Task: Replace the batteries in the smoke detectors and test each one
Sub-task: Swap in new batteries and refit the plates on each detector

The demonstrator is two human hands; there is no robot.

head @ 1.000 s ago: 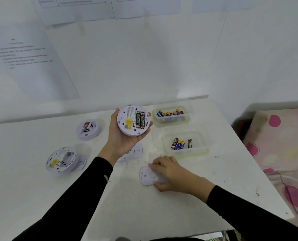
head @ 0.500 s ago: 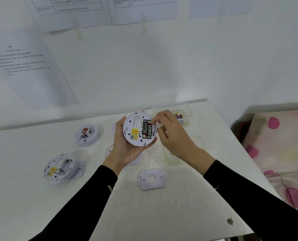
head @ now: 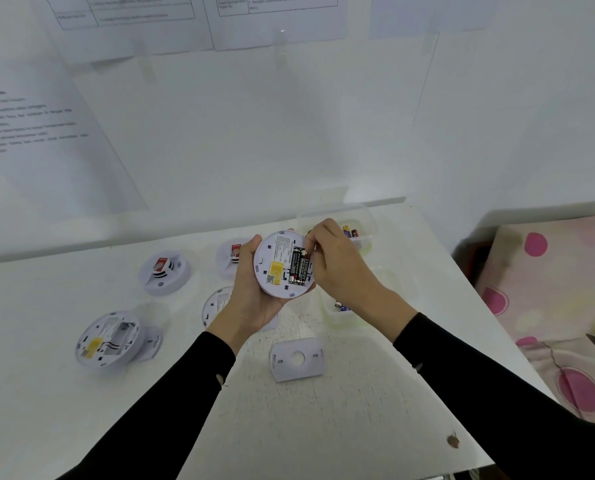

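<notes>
White table (head: pixel 358 410) against white wall. Round plastic smoke detector (head: pixel 282 263) held back-up over it, cupped in left hand (head: pixel 254 296); right hand (head: pixel 337 261) fingertips pinch at black batteries (head: pixel 299 266). Risk: smooth cylindrical cell slips, rolls off. Flat mounting plate (head: pixel 296 359) nearer the person; battery tub (head: pixel 358 233) behind.

I see the left hand (head: pixel 254 299) cradling a round white plastic smoke detector (head: pixel 282 265), back side up, above the white surface (head: pixel 341 427). Black batteries (head: pixel 299 266) sit in its open bay beside a yellow label. The right hand (head: pixel 341 265) pinches at the batteries' upper end with its fingers (head: pixel 315 239). On the surface lie a flat white mounting plate (head: pixel 296 359), an opened detector with an empty bay (head: pixel 108 338), and a clear plastic tub of batteries (head: pixel 356 230).
</notes>
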